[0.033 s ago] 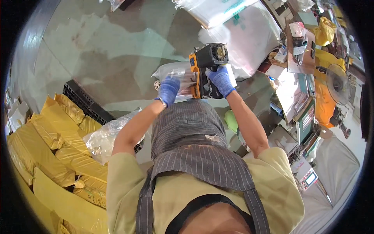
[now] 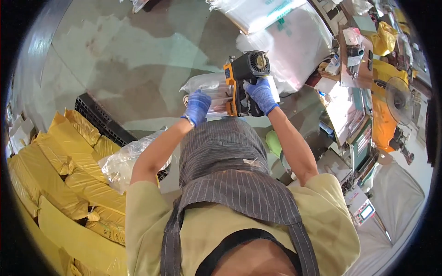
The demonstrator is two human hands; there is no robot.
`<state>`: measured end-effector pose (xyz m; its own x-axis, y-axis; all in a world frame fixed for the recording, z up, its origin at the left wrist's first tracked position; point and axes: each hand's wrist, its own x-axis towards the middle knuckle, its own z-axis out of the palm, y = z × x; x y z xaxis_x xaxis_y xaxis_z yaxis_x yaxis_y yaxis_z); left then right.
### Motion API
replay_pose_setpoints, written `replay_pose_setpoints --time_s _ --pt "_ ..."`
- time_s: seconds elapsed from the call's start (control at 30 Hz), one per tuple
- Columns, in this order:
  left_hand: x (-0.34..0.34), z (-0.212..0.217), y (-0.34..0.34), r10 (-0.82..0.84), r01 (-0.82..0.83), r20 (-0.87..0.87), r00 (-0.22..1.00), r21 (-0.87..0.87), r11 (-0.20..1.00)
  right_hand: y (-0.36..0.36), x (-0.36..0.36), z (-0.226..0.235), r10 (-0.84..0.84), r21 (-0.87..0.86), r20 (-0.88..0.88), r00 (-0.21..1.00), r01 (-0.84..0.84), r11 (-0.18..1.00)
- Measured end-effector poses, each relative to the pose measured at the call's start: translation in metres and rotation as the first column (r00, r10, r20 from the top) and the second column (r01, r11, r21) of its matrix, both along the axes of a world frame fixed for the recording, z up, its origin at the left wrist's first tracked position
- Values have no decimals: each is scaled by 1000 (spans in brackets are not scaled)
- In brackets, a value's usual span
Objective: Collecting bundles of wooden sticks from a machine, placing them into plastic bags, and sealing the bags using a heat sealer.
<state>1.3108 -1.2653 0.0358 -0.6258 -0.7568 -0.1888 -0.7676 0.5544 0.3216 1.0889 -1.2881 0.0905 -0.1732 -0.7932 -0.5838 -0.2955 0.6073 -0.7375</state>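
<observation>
Nearest, the striped apron (image 2: 221, 193) bulges below the hands and hides whatever lies under it. Left of it, loose clear plastic (image 2: 120, 168) partly covers a black crate (image 2: 103, 120), and yellow packages (image 2: 69, 147) pile up at the floor's (image 2: 138, 41) near left corner, cut off by the dark rim. Right of the apron, a green object (image 2: 273, 141) is half hidden behind the right forearm (image 2: 294, 147). Both forearms reach forward, elbows spread. The gloved right hand (image 2: 261, 95) grips the orange-and-black machine (image 2: 244, 69) just ahead of the apron, its underside out of sight. The gloved left hand (image 2: 198, 106) curls over a clear bag (image 2: 216, 87) touching the machine; I cannot tell whether it pinches it. Beyond, a large white sack (image 2: 299, 50) fills the floor's far right side, near a cluttered worktop (image 2: 362, 79) and a fan (image 2: 399, 99).
</observation>
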Motion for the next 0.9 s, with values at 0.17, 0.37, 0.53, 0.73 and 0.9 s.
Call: replay_pose_setpoints --time_s 0.17,0.37,0.53,0.73,0.9 --pt "34 14 -2 -48 41 39 998 182 982 -9 33 2 95 100 -76 993 -87 991" --pt "56 14 3 216 -119 -337 916 285 951 -13 77 16 -30 194 98 995 10 981" --pt "75 -71 16 875 -195 -377 303 875 444 -9 111 20 28 61 137 990 -36 997" --pt "63 -186 89 850 -51 -526 -30 850 525 -8 162 35 -183 303 290 939 91 949" --pt "37 -182 103 794 -140 -580 182 784 605 -9 172 29 -350 337 373 860 226 914"
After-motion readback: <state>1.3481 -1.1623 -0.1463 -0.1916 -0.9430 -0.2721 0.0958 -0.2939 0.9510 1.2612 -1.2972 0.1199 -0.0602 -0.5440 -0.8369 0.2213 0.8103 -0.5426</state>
